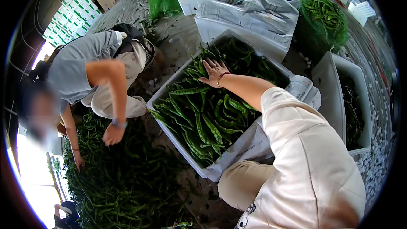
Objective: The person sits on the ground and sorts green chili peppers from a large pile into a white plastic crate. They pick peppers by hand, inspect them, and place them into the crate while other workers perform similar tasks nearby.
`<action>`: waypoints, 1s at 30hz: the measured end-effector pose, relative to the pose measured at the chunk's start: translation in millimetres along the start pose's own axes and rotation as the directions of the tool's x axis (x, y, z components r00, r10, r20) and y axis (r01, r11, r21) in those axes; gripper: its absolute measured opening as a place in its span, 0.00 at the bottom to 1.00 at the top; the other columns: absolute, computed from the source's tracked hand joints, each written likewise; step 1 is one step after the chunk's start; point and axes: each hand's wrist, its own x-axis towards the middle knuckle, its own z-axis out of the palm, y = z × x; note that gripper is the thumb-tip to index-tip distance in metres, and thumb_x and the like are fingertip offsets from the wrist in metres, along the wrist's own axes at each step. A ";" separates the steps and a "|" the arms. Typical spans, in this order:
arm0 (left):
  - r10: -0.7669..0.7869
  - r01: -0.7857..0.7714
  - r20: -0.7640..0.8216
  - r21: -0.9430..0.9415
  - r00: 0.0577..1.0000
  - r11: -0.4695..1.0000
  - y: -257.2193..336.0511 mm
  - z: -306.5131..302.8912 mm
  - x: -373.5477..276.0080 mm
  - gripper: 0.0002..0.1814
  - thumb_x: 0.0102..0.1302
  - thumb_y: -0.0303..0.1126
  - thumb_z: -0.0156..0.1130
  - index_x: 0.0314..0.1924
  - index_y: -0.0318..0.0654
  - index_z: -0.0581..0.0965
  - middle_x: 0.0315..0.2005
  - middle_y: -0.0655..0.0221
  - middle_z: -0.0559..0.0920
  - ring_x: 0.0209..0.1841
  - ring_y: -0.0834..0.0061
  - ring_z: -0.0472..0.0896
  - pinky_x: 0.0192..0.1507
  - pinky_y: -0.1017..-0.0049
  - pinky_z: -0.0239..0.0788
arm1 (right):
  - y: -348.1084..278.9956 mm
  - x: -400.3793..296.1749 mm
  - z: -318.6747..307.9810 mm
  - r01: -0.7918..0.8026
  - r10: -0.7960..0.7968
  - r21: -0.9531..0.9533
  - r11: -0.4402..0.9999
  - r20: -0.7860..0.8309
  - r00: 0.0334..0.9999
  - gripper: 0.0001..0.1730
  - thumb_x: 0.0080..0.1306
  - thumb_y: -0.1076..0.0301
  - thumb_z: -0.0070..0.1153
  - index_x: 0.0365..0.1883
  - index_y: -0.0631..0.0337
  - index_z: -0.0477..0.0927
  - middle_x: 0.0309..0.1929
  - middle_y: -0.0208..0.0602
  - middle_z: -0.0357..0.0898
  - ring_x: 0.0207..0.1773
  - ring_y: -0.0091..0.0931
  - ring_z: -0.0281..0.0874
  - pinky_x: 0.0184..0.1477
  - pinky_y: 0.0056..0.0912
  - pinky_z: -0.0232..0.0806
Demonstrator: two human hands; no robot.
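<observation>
My right hand (215,72) lies palm down, fingers spread, on long green chili peppers (203,124) in a white foam box (175,143). A beaded bracelet circles that wrist. Across the near part of the box the peppers lie roughly side by side; the far part is in shadow. Printed paper (251,146) hangs over the box's near right side. At the bottom edge, a small bit of what may be my left hand shows against a green pepper (184,224); the rest is out of view. A wide heap of loose peppers (111,197) covers the floor at lower left.
A co-worker (76,66) bends over the heap, both hands low. Behind my box stands another foam box (241,43) covered with newspaper (248,12). A green mesh sack (324,22) of peppers and a foam box (329,92) of dark peppers stand right. Stacked cartons (73,16) rise upper left.
</observation>
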 end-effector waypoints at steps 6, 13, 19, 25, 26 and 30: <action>-0.114 0.115 0.022 -0.016 0.993 0.993 -2.7 3.4 10.7 0.10 0.53 0.38 0.49 0.27 0.39 0.72 0.18 0.71 0.74 0.16 0.78 0.71 0.17 0.82 0.63 | 42.9 58.6 -5.3 0.022 -0.014 0.029 0.999 -0.250 0.968 0.24 0.53 0.70 0.45 0.51 0.49 0.65 0.59 0.32 0.55 0.62 0.31 0.50 0.59 0.36 0.47; -0.040 0.038 0.027 0.075 0.999 0.996 -4.4 22.2 -8.7 0.11 0.55 0.39 0.49 0.29 0.39 0.73 0.21 0.71 0.75 0.22 0.77 0.74 0.20 0.81 0.67 | 47.1 89.6 -8.8 0.027 -0.049 -0.132 0.991 -0.164 0.985 0.09 0.52 0.71 0.46 0.32 0.55 0.76 0.37 0.38 0.75 0.46 0.31 0.70 0.54 0.32 0.56; -0.094 0.095 -0.010 0.076 0.995 0.993 -5.4 12.0 2.3 0.11 0.54 0.40 0.51 0.28 0.40 0.73 0.21 0.71 0.76 0.22 0.77 0.74 0.20 0.81 0.67 | 65.0 65.5 20.6 -0.002 -0.011 -0.036 0.999 -0.338 0.941 0.07 0.51 0.66 0.49 0.27 0.56 0.77 0.32 0.39 0.76 0.45 0.34 0.70 0.53 0.34 0.57; -0.117 0.122 -0.075 0.074 0.990 0.990 -5.1 12.8 3.4 0.12 0.51 0.42 0.54 0.27 0.41 0.73 0.19 0.73 0.75 0.19 0.78 0.73 0.17 0.83 0.65 | 19.5 29.2 1.1 0.058 0.022 0.159 0.986 -0.458 0.889 0.21 0.57 0.53 0.43 0.46 0.52 0.69 0.55 0.35 0.60 0.61 0.34 0.50 0.59 0.44 0.43; -0.105 0.113 -0.085 0.095 0.991 0.989 -4.9 16.6 -0.2 0.13 0.51 0.43 0.54 0.27 0.41 0.73 0.18 0.73 0.75 0.19 0.78 0.73 0.17 0.83 0.65 | 8.1 21.8 -0.2 0.075 -0.027 0.118 0.990 -0.362 0.932 0.24 0.58 0.50 0.40 0.51 0.51 0.66 0.58 0.35 0.56 0.63 0.34 0.47 0.60 0.44 0.41; -0.109 0.118 -0.091 0.100 0.990 0.988 -12.6 26.6 2.7 0.14 0.51 0.44 0.54 0.28 0.41 0.73 0.18 0.72 0.74 0.19 0.77 0.73 0.17 0.82 0.66 | 17.7 30.4 27.8 0.071 -0.053 0.101 0.992 -0.173 0.984 0.30 0.61 0.47 0.32 0.60 0.45 0.50 0.63 0.31 0.45 0.66 0.32 0.38 0.63 0.42 0.33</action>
